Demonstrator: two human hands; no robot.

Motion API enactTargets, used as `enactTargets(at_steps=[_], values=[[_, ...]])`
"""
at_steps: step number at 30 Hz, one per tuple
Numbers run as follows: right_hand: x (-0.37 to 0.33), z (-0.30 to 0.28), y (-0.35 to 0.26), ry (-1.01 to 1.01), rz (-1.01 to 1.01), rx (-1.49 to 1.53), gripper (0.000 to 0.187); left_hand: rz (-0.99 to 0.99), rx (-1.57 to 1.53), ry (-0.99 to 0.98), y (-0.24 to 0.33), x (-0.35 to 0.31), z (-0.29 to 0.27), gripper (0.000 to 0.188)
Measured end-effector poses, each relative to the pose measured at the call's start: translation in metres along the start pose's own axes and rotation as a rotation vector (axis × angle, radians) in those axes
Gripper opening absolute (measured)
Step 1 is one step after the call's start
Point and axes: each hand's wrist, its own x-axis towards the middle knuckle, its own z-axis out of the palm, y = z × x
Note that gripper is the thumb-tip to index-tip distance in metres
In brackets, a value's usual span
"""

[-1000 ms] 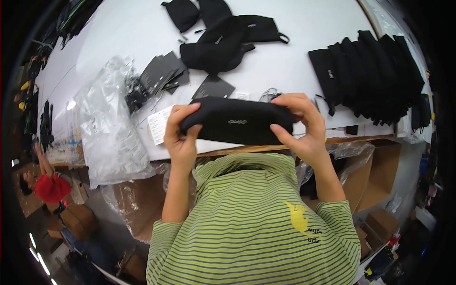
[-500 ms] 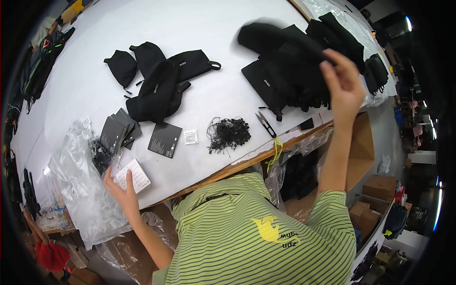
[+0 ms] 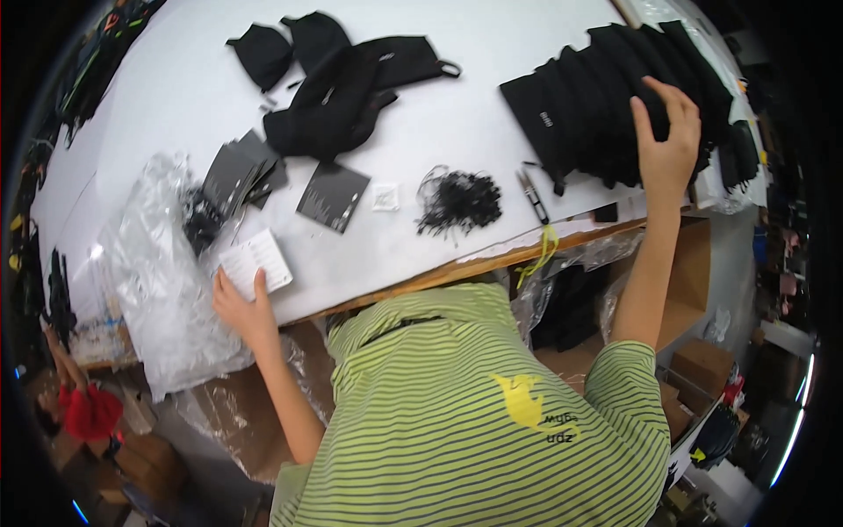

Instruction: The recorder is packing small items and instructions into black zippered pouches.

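My right hand (image 3: 670,145) is raised over a row of overlapping black fabric pouches (image 3: 584,105) at the right. Its thumb and fingers are apart, with nothing between them. At the near left, my left hand (image 3: 248,309) rests against the near edge of a stack of white printed cards (image 3: 261,257). The thumb and fingers there are spread at the stack, not closed round it. Dark grey cards (image 3: 233,176) lie fanned out beyond that stack, and a single dark card (image 3: 334,197) lies to their right.
More black pouches (image 3: 329,97) lie loosely at the far left. A heap of black cords (image 3: 461,202) and thread snips (image 3: 533,198) with a yellow tie lie near the wooden table edge (image 3: 421,279). Clear plastic bags (image 3: 167,290) cover the left side. An open cardboard box (image 3: 689,272) stands below right.
The dark pouch that was blurred beneath my right hand now lies in the row, and that hand is free of it. The whole view has shifted. My left hand stays by the white cards.
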Motion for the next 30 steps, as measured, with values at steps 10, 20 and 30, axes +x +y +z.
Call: enactTargets(at_steps=[10,20,30], values=[[-0.108,0.074,-0.119,-0.927,-0.175,0.583,0.007,-0.289,-0.800,-0.141,0.044,0.011,-0.055,0.039],[-0.147,0.080,-0.103,-1.105,-0.338,0.526,0.010,-0.543,-1.323,-0.063,0.080,0.003,-0.046,0.054],[-0.062,0.037,-0.119,-0.677,0.172,1.024,0.005,-0.213,-1.258,-0.493,0.126,-0.009,-0.047,0.056]])
